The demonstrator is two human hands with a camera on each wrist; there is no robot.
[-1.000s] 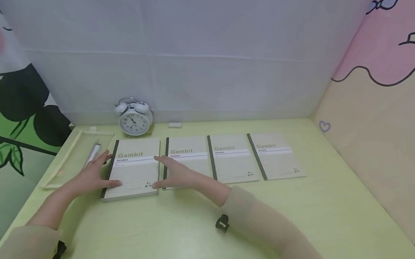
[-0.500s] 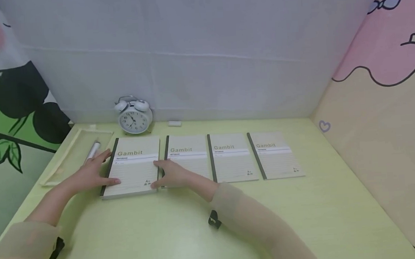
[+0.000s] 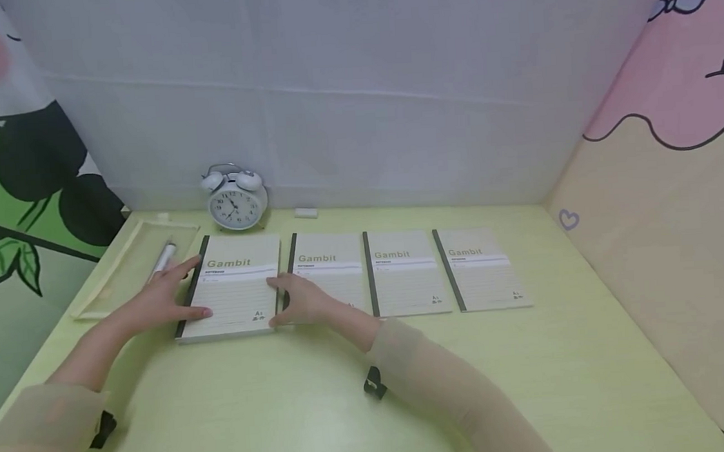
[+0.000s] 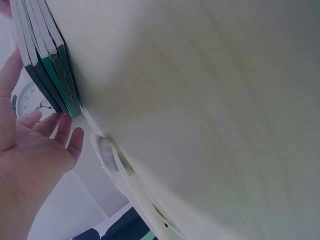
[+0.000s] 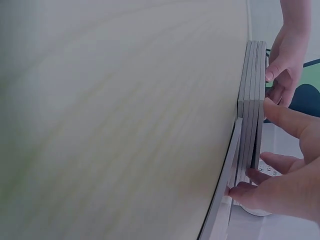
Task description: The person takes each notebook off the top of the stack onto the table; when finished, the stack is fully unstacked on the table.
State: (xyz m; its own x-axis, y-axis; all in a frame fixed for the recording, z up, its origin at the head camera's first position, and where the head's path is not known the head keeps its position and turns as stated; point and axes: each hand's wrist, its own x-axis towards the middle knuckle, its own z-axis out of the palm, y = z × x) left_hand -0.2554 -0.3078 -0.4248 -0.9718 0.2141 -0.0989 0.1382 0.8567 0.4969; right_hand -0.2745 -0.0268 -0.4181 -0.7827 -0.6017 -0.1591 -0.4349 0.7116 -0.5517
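Note:
A stack of several notebooks point(image 3: 238, 289), white "Gambit" covers with dark spines, lies flat on the table at the left. My left hand point(image 3: 155, 304) is at its spine side, the thumb over the top cover and the other fingers along the spine. At the opposite edge, my right hand point(image 3: 307, 302) touches the stack, thumb near the lower right corner and fingers spread along the side. The right wrist view shows the layered page edges point(image 5: 250, 95) beside that hand's fingertips. Stacked spines point(image 4: 55, 80) face the left fingers in the left wrist view.
Three matching spots to the right hold flat notebooks: one point(image 3: 332, 248) partly behind my right hand, a middle one point(image 3: 406, 285) and a far one point(image 3: 484, 284). A shallow tray point(image 3: 107, 286) with a white marker point(image 3: 163, 257), an alarm clock point(image 3: 236, 206) and a small white block point(image 3: 306, 213) are behind.
Both hands stay at the sides of the notebook stack. My right forearm has shifted slightly left and its forefinger a little lower along the edge. The head view has tilted slightly.

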